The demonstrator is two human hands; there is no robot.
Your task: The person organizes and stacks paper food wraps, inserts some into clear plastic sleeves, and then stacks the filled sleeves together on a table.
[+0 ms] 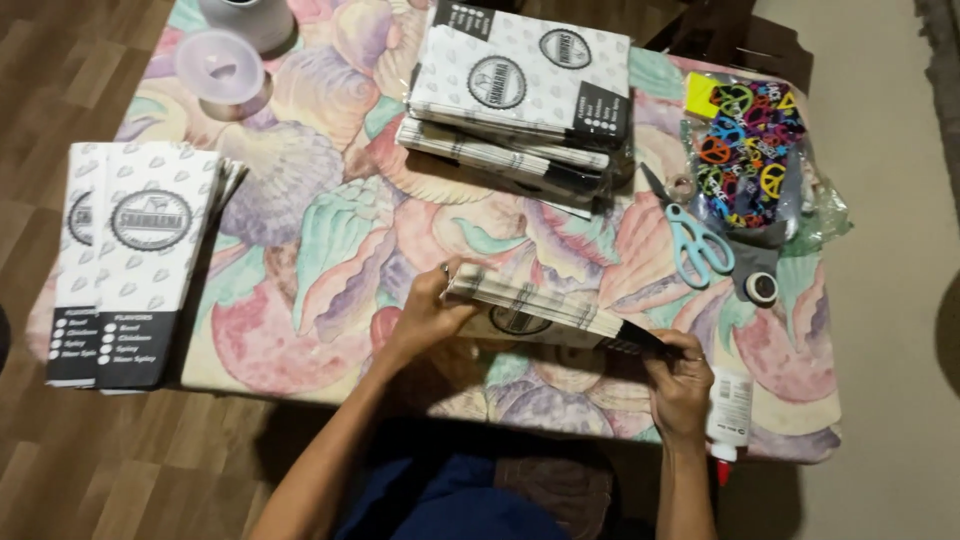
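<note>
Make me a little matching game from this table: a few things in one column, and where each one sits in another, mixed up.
Things:
1. scissors
2. glue bottle
3. clear lid
4. bundle of flat paper bags

Places:
A. far left part of the table, near a white tub
B. held at both ends by the left hand and right hand
C. right side, beside a bright patterned pouch
D. near edge, just right of the right hand

Pairs: 1-C, 2-D, 3-A, 4-B
</note>
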